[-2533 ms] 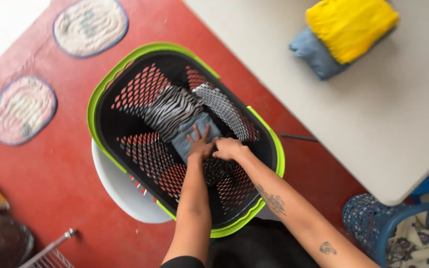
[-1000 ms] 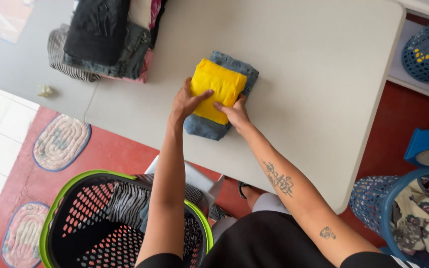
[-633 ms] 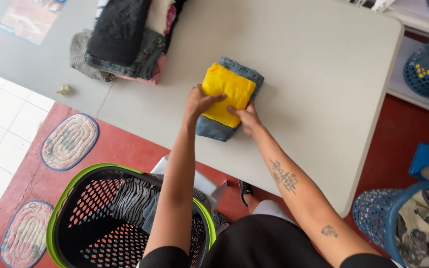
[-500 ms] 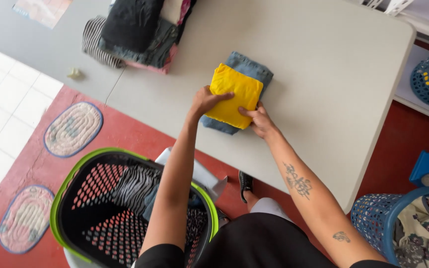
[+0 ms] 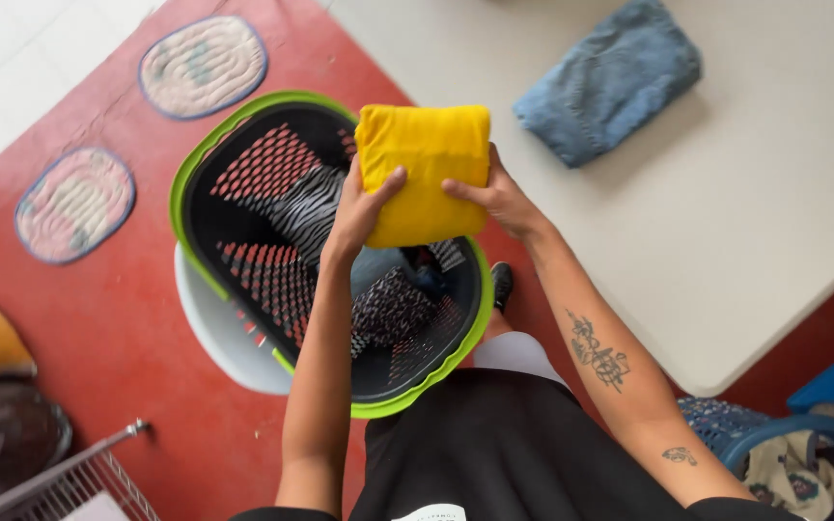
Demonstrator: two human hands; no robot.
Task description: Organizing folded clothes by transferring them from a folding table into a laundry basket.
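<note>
Both hands hold a folded yellow cloth (image 5: 425,164) above a black laundry basket with a green rim (image 5: 207,150). My left hand (image 5: 359,207) grips its lower left edge, and my right hand (image 5: 496,198) grips its right side. Inside the basket lie a zebra-striped garment (image 5: 299,207), a dark dotted piece (image 5: 393,307) and something blue under it. A folded blue denim piece (image 5: 610,82) rests alone on the white table (image 5: 726,222) at the upper right.
The basket sits on a white stool (image 5: 229,342) over a red floor. Two oval mats (image 5: 203,66) (image 5: 74,203) lie at the left. A wire rack (image 5: 60,482) shows bottom left, a blue basket with clothes (image 5: 793,463) bottom right.
The yellow cloth has been lifted off the denim piece on the table and carried back over the basket. The denim stays on the table.
</note>
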